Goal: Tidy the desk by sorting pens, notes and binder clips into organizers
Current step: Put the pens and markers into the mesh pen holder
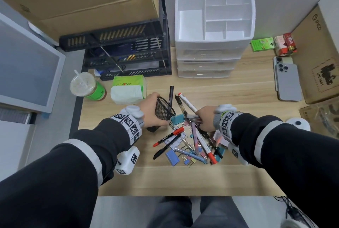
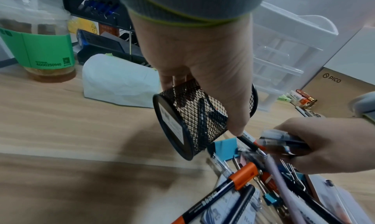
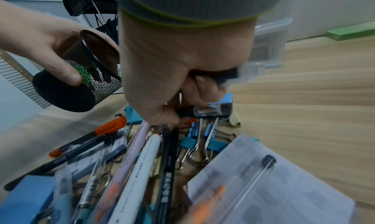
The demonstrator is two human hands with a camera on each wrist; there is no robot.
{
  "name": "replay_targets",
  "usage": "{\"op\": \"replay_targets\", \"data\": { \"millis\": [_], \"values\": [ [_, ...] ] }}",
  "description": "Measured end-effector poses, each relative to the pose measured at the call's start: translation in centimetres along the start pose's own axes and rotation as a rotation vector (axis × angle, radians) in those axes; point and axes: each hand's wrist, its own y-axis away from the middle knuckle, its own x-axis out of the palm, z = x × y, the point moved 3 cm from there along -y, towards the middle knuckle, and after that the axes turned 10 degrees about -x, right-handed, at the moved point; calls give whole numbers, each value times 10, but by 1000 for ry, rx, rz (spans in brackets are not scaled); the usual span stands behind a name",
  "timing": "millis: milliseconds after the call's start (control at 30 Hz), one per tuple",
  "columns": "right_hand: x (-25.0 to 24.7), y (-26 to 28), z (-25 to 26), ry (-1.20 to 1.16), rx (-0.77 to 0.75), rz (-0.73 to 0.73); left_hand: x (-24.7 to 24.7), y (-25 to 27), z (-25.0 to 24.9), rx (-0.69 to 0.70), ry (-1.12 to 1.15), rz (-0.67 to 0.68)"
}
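Note:
My left hand grips a black mesh pen cup, tilted with its mouth toward the right. A black pen sticks out of it. My right hand is curled round a bundle of pens just above the pile of pens, binder clips and notes at the desk's middle. The left wrist view shows the cup beside the gripped pens. In the right wrist view, fingers wrap the pens above blue clips and a printed note.
A white compartment organizer with drawers stands at the back. A black tray rack, a tissue pack and a drink cup sit at the left. Two phones and cardboard boxes lie at the right.

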Motion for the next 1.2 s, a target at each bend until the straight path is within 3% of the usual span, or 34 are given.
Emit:
{"op": "replay_targets", "data": {
  "millis": [133, 233, 333, 533, 733, 1033, 1200],
  "values": [
    [-5, 8, -12, -43, 115, 8, -7, 0, -5, 8, -14, 9],
    [-3, 4, -20, -172, 164, -150, -9, 0, -7, 15, -12, 12],
    [-4, -3, -19, -277, 136, -277, -8, 1, -4, 7, -19, 21],
    [-10, -30, -1, -404, 109, -352, -7, 1, 9, -1, -3, 33],
    [-17, -61, 17, -351, 155, -343, -2, 0, 19, -1, 3, 32],
    [-25, -89, 32, -232, 194, -188, -3, -9, 26, -8, -18, 84],
    [-31, -68, 29, -503, 126, -454, -5, -13, 20, -37, -57, 113]
  ]
}}
